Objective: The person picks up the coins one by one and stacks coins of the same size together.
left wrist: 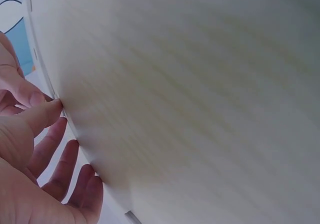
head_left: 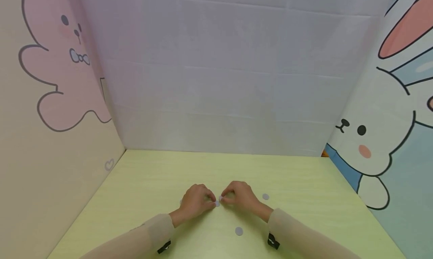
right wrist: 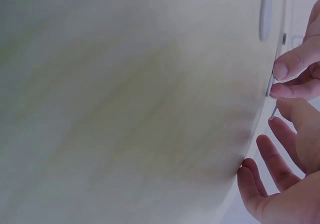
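Note:
Near the middle of the table, my left hand (head_left: 197, 199) has its thumb and index fingertips at the edge of a small round grey disc (head_left: 217, 203), pinching it low against the tabletop. Close beside it, my right hand (head_left: 241, 196) pinches a second grey disc (head_left: 220, 198) between thumb and forefinger, tilted up on its edge. In the right wrist view this second disc (right wrist: 273, 111) shows as a thin line between the fingertips. The other fingers of the right hand (right wrist: 285, 179) spread toward the tabletop. In the left wrist view the left hand (left wrist: 35, 159) hides its disc.
One grey disc (head_left: 265, 196) lies right of the right hand, another (head_left: 238, 231) nearer the front. A further disc (head_left: 180, 201) is partly hidden behind the left hand. The pale yellow-green table (head_left: 152, 168) meets a white back panel (head_left: 216, 82) and side panels with cartoon animals.

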The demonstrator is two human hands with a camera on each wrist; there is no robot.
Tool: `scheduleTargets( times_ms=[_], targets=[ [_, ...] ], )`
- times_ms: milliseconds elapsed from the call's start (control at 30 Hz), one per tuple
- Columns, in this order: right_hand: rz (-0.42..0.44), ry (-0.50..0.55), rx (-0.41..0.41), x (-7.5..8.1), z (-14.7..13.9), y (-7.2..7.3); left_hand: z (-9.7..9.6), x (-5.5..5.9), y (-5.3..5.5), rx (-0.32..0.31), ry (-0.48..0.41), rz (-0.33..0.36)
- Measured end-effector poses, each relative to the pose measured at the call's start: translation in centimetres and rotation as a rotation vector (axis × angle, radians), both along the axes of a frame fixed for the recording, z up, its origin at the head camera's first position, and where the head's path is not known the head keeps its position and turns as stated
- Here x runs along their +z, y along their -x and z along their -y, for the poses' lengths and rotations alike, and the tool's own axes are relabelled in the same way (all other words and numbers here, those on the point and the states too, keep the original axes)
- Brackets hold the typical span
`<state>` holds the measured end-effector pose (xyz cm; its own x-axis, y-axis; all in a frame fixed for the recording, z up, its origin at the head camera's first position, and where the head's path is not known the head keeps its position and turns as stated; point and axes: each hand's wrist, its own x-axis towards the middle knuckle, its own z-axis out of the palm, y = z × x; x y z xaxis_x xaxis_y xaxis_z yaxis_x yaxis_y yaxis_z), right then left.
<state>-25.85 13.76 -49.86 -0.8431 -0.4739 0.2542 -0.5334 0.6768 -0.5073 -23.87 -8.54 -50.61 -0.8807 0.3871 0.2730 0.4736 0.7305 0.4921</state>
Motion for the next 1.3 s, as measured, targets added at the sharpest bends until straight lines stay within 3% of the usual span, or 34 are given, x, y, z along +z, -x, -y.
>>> scheduleTargets(
  times_ms=[567,1300],
  targets=[
    [-0.078,-0.057,0.06,-0.5,0.9,-0.7,0.1,-0.2,0.2,-0.008,0.004,-0.012],
    [-0.056,-0.059,0.059,-0.1,0.9,-1.0,0.2,0.0,-0.1,-0.004,-0.016,0.031]
  ],
)
